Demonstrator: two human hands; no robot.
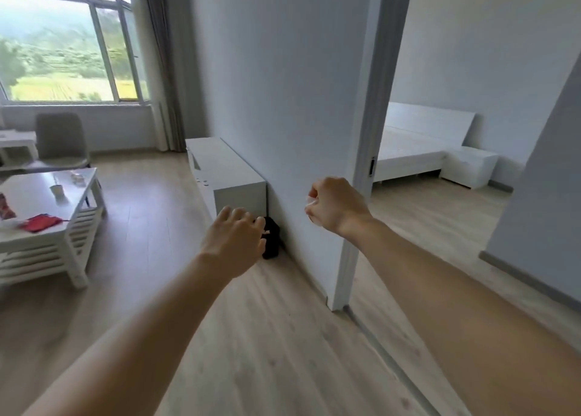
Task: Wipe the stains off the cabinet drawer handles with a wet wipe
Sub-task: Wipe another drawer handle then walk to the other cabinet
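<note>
1. I see both bare arms reaching forward from the bottom of the head view, over a pale wood floor (267,337).
2. My right hand (336,206) is raised in front of a grey wall (283,85), beside a white door frame (361,151). Its grip is curled tight around a white wet wipe (309,201), of which only a small crumpled edge shows past the fingers.
3. My left hand (234,242) is lower and nearer the middle, palm down, fingers loosely spread; its grip is wide and holds nothing.
4. Beyond the left hand, a long, low white cabinet (226,170) stands against the wall. Its front faces left, and small dark handles (202,181) show there, too small to tell stains. Neither hand touches the cabinet.
5. A dark object (272,242) sits on the floor at the cabinet's near end, against the wall, partly hidden by the left fingers.
6. At left, a white bench (47,201) carries a cup (57,191) and a red item (41,222). Behind it are a grey chair (59,142) and a window (63,44) onto green fields.
7. Through the doorway at right, a white bed frame (418,145) and a bedside cabinet (470,167) are visible.
</note>
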